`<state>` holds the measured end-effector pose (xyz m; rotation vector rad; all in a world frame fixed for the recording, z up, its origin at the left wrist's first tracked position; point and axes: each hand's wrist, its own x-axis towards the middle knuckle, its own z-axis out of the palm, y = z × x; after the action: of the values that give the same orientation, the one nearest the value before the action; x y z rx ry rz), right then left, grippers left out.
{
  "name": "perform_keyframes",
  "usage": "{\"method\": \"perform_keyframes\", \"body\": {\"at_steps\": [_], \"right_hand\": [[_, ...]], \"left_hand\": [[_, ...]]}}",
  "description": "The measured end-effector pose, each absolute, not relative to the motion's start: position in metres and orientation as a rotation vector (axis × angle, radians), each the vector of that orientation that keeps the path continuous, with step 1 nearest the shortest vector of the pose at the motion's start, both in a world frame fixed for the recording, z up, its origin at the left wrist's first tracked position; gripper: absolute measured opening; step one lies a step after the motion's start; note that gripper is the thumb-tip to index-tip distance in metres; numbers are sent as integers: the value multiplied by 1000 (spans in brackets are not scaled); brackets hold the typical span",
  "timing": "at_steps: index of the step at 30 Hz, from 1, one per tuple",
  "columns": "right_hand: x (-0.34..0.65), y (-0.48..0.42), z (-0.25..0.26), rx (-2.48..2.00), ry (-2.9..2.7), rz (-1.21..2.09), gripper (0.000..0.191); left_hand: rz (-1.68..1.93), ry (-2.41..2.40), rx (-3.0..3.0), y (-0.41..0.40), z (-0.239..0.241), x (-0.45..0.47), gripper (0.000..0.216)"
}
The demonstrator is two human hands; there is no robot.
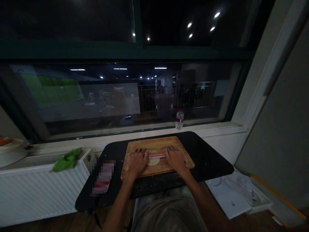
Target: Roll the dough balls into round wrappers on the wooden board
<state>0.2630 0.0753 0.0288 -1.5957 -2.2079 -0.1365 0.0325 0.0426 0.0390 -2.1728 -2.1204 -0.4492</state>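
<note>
Wooden and slightly turned on the black table [210, 158], the cutting board [142, 143] carries a pale, flat round of what looks like dough [154, 162]. Across its middle lies a slim red-and-white rod [156, 156], its long axis running left to right, almost level between the two hands. Dough shows on both the far and near sides of the rod, with more on the near side.

The left hand [138, 158] covers the rod's left end and the right hand [174, 156] its right end, so neither is clearly nearer: the bare middle stretch sits between them, over the dough. Both sets of fingers bend forward over the rod, pointing to the far side; whether they wrap beneath it or merely rest on top, I cannot tell. Each forearm slants in from the near side, putting the rod crosswise to their reach.

Beyond the table's far edge, a capped plastic bottle [179, 119] stands on the windowsill [154, 132], well apart from the hands.
</note>
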Motion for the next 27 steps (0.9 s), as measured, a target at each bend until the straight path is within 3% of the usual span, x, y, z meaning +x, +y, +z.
{"method": "perform_keyframes", "body": {"at_steps": [8, 27], "right_hand": [[270, 63, 11, -1551, -2171, -137, 54], [237, 148, 34, -1498, -2461, -43, 44]], "left_hand": [[-485, -2030, -2151, 22, 32, 32, 48], [-503, -2067, -2030, -7, 10, 49, 58]]}}
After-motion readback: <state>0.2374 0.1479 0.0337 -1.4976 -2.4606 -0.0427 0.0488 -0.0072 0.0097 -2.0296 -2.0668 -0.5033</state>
